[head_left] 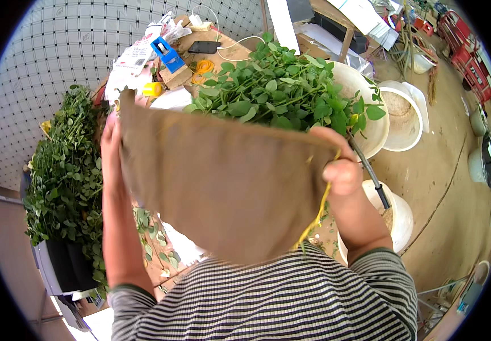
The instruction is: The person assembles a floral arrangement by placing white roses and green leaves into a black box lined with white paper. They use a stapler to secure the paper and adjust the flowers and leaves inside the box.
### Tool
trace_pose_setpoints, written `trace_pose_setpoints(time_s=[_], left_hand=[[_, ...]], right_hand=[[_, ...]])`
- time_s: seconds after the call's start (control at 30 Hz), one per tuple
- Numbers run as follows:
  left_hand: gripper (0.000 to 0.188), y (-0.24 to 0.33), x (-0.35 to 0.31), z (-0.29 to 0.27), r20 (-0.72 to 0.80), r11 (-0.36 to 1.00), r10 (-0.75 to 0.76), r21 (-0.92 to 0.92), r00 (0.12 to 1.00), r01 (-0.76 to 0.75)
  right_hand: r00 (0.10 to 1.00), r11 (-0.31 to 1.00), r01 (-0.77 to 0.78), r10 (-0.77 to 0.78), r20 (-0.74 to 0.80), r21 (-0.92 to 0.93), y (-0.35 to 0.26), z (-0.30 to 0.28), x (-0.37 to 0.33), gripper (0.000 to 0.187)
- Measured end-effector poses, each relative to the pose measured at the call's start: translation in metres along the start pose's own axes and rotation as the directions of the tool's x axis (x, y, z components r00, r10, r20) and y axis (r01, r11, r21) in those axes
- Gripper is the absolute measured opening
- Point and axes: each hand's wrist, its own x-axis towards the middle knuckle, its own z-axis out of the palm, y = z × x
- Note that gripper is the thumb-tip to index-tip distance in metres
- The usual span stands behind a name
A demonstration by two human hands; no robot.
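Observation:
A brown cloth (228, 182) with a yellow cord (316, 220) along its right edge is spread in front of my chest. My left hand (112, 150) grips its left side, with most of the fingers hidden behind it. At the upper right corner, my right hand (342, 165) is closed on the cloth, thumb in front, next to the cord. A grey rod with a dark end (373, 173) slants down beside my right hand; whether I hold it, I cannot tell. Green leafy stems (279, 85) lie heaped just beyond the cloth.
On the table behind are a phone (204, 47), a blue tape dispenser (167, 55), orange string (203, 71) and a yellow roll (152, 89). More leafy stems (66, 170) stand at the left. White buckets (400, 116) are on the right, with red machinery (468, 57) farther off.

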Motion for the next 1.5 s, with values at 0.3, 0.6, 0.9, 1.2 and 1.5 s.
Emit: trace_pose_setpoints(time_s=[0.3, 0.6, 0.9, 1.2, 1.5], left_hand=[[0.054, -0.083, 0.173, 0.168, 0.166, 0.724, 0.334, 0.586, 0.928, -0.365], [0.06, -0.133, 0.195, 0.192, 0.354, 0.466, -0.022, 0.831, 0.935, -0.304], [0.143, -0.149, 0.138, 0.233, 0.445, 0.563, -0.528, 0.821, 0.724, -0.094], [0.094, -0.149, 0.17, 0.213, 0.745, 0.859, -0.508, 0.471, 0.432, 0.199], [0.083, -0.103, 0.173, 0.156, 0.854, 0.749, -0.509, 0.377, 0.108, 0.544]], right_hand=[[0.727, 0.983, 0.135, -0.013, -0.686, 0.125, 0.1, -0.089, -0.038, 0.032], [0.647, 0.429, -0.585, -0.267, -0.715, -0.689, 0.13, -0.105, -0.076, 0.036], [0.555, 0.909, -0.339, 0.401, -0.729, 0.243, 0.148, -0.081, 0.036, 0.054], [0.668, 0.846, -0.04, 0.419, -0.615, 0.532, 0.184, -0.108, 0.127, 0.062], [0.889, 0.751, -0.096, 0.36, -0.284, 0.654, 0.199, -0.08, 0.128, 0.051]])
